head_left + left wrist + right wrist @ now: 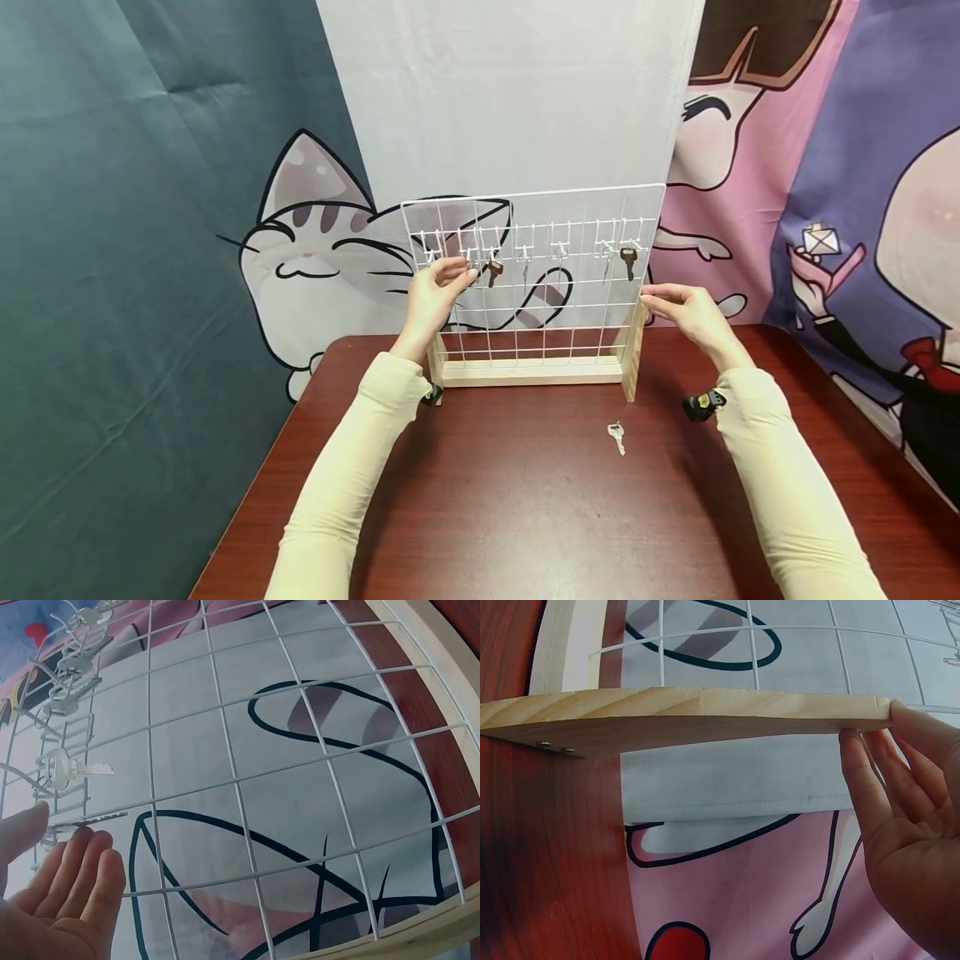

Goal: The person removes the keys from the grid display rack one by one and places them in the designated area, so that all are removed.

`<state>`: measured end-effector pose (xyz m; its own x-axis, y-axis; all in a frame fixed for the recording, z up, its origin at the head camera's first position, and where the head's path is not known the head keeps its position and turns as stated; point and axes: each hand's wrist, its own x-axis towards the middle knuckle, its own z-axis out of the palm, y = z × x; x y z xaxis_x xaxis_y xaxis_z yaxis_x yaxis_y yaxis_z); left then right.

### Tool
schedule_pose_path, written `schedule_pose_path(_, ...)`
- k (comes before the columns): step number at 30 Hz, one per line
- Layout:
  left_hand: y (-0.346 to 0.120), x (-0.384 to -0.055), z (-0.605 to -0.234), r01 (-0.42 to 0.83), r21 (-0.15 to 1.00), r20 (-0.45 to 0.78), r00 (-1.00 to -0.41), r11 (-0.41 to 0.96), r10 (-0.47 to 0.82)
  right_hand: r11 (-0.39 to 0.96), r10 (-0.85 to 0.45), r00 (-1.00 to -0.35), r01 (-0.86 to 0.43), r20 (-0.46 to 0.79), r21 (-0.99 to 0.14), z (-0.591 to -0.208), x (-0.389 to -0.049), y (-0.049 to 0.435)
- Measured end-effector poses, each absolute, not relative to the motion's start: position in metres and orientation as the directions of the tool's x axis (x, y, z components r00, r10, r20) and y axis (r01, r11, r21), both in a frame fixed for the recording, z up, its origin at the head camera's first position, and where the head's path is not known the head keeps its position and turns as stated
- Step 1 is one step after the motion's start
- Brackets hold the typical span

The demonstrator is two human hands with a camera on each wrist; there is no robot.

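A white wire grid rack (pixel 547 321) with wooden sides stands on the table. My left hand (pixel 438 292) is raised at its left part, thumb and fingers pinching a silver key (pixel 105 818) at the hooks. Another silver key (pixel 64 769) hangs just beside it in the left wrist view. My right hand (pixel 686 312) grips the top end of the right wooden side post (pixel 705 701), thumb on one edge and fingers on its outer face. Brown-headed keys hang at the middle left (pixel 495 268) and far right, a brown key (pixel 628 260), with silver ones between.
A loose silver key (pixel 617 435) lies on the dark red table (pixel 510 483) in front of the rack's right side. Behind the table hangs a cloth backdrop (pixel 517 100) with cartoon figures. A black wrist device (pixel 703 405) sits at the right sleeve.
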<state>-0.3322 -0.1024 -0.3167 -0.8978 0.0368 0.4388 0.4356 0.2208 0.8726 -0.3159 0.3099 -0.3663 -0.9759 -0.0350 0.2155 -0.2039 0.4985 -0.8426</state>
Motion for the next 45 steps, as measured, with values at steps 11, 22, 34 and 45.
schedule_pose_path(11, -0.098, -0.334, -0.315, 0.455, 0.88, 0.46, -0.888, 0.134, -0.007, 0.48, -0.039, -0.976, -0.206, 0.214, -0.853, -0.367, -0.315, 0.31)
schedule_pose_path(22, -0.095, -0.329, -0.314, 0.48, 0.877, 0.48, -0.877, 0.017, -0.013, 0.476, -0.036, -0.977, -0.201, 0.21, -0.856, -0.367, -0.317, 0.311)
schedule_pose_path(34, -0.097, -0.317, -0.311, 0.502, 0.865, 0.502, -0.865, 0.015, -0.007, 0.474, -0.039, -0.978, -0.198, 0.205, -0.858, -0.369, -0.318, 0.312)
schedule_pose_path(45, -0.099, -0.306, -0.309, 0.525, 0.851, 0.525, -0.851, 0.007, -0.008, 0.456, -0.044, -0.978, -0.203, 0.206, -0.867, -0.367, -0.315, 0.31)
